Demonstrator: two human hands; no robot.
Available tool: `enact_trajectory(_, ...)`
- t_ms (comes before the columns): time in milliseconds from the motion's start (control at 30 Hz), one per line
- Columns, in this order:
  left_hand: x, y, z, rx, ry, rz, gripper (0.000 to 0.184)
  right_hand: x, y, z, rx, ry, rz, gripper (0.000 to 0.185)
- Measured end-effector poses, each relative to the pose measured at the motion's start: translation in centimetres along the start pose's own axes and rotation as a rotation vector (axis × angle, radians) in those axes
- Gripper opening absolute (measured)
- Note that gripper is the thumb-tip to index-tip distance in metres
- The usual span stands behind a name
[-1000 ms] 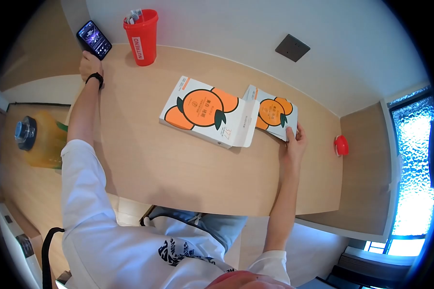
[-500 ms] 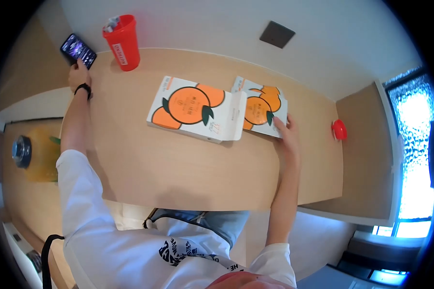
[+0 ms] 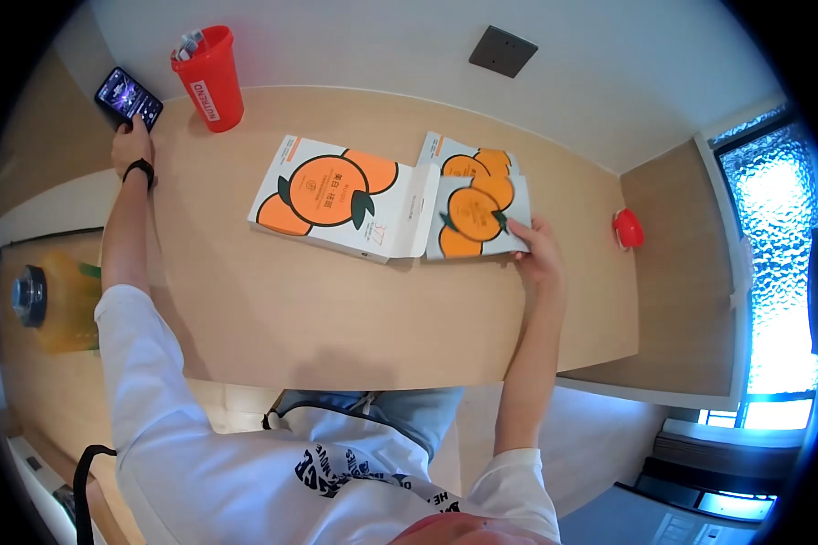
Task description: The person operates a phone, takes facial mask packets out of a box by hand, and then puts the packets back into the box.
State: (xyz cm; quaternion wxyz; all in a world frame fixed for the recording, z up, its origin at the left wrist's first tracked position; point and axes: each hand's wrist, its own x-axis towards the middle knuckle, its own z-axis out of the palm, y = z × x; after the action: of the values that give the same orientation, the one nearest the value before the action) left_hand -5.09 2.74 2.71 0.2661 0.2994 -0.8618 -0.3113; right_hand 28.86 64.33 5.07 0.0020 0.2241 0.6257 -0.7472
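My left hand is at the far left with its fingers closed on the lower end of a lit phone, which leans at the table's back edge. My right hand pinches the right edge of a flat white packet printed with oranges. Behind it a second, similar packet lies partly covered. To their left rests a white box with large orange fruit drawings. Its end flap stands out toward the packets, and the held packet's left edge is beside it.
A red cup holding small packets stands at the back left. Over the table a dark socket plate is on the wall. A small red object sits by the right panel. At left is a large jug of yellow liquid.
My right hand has drawn the upper packet toward me and apart from the one beneath, so both now show. The left hand stays at the phone. The whole view has shifted slightly.
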Motion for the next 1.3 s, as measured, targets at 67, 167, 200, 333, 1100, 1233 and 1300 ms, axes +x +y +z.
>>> enact_trajectory(67, 0.1, 0.2, 0.1, -0.006, -0.011, -0.010, 0.056, 0.2, 0.3, -0.2, -0.026, -0.087, 0.034, 0.020)
enact_trajectory(167, -0.2, 0.5, -0.4, 0.004, -0.012, -0.011, 0.056, -0.4, 0.0, 2.2, -0.011, -0.074, 0.007, 0.023)
enact_trajectory(200, -0.4, 0.6, -0.4, 0.004, -0.004, -0.004, 0.056, -0.2, 0.2, 2.8, 0.004, -0.070, -0.011, 0.022)
enact_trajectory(333, -0.4, 0.2, -0.4, -0.006, 0.011, -0.003, 0.057, 0.1, 1.5, 4.7, 0.049, -0.046, -0.069, 0.026)
enact_trajectory(1100, -0.4, -1.1, 0.3, -0.207, 0.084, 0.011, 0.050, -3.0, 3.0, 11.7, -0.436, -0.224, -0.393, 0.050)
enact_trajectory(1233, -0.8, 0.0, 0.0, -0.113, 0.088, -0.028, 0.052, -2.8, 3.3, 11.5, -0.473, -0.209, -0.444, 0.050)
enact_trajectory(1300, -0.8, 0.3, 0.2, -0.030, 0.105, -0.032, 0.053, -2.7, 3.5, 11.7, -0.466, -0.196, -0.482, 0.049)
